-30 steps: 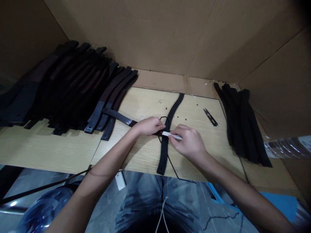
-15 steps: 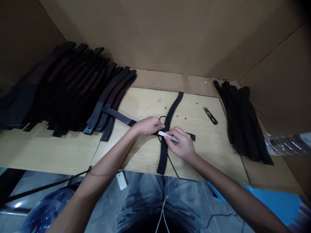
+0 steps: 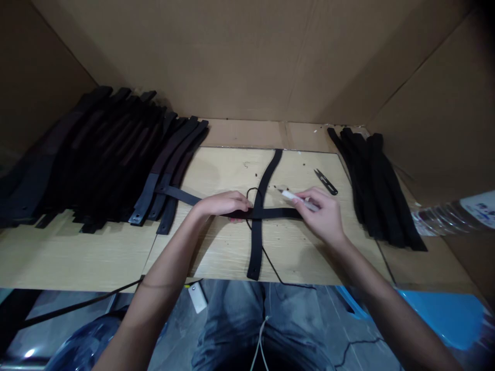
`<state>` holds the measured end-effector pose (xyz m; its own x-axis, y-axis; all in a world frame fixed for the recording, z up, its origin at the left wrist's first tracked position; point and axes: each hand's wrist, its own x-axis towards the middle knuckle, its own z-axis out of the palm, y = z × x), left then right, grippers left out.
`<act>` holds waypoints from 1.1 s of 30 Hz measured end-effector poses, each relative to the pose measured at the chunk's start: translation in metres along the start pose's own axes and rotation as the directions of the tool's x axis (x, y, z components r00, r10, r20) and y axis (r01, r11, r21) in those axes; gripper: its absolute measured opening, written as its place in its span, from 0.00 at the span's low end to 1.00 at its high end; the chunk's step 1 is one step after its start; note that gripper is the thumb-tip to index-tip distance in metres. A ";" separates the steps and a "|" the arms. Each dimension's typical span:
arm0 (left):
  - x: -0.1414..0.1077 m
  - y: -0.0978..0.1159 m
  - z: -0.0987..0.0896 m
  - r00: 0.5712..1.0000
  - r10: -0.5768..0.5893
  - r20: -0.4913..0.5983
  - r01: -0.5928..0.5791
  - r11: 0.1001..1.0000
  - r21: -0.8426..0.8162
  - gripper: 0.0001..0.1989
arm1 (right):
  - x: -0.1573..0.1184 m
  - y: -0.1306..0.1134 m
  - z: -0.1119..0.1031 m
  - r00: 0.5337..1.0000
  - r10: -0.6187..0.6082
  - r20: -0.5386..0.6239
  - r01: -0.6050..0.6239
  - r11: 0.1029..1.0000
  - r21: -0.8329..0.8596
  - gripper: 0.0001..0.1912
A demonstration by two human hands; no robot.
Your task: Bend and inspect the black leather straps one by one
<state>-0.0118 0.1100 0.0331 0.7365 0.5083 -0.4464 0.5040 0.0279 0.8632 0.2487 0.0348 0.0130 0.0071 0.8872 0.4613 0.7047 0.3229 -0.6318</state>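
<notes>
Two dark straps cross on the table. One strap (image 3: pixel 256 247) runs from the back edge to the front, with a small hole at its near end. Over the crosswise strap (image 3: pixel 280 213), left of the crossing, my left hand (image 3: pixel 227 204) is closed, its fingertips gripping the strap. A thin black cord (image 3: pixel 275 267) loops beside the crossing and trails toward the front edge. My right hand (image 3: pixel 322 210) pinches a white pen-like tool (image 3: pixel 299 199) with a thin dark tip, pointing left above the table. That hand covers the right end of the crosswise strap.
A large pile of dark straps (image 3: pixel 104 159) lies on the left. More black straps (image 3: pixel 381 190) are stacked on the right, near a clear plastic bottle (image 3: pixel 456 214). Black thread snips (image 3: pixel 326 182) and small dark crumbs lie on the table. Cardboard walls (image 3: pixel 240 62) stand behind.
My right hand has moved right and slightly up with the white tool, away from the crossing. My left hand has shifted slightly left, still on the strap. The whole view has tilted a little.
</notes>
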 end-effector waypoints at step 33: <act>0.004 -0.008 0.004 0.998 0.057 -0.021 -0.052 0.982 0.183 0.16 | 0.003 0.061 0.006 0.971 0.236 -0.036 -0.238 0.953 -0.185 0.10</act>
<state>-0.0106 0.1084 0.0232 0.7542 0.5270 -0.3918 0.5391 -0.1562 0.8276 0.2873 0.0592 -0.0277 0.1984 0.9259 0.3215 0.8014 0.0356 -0.5971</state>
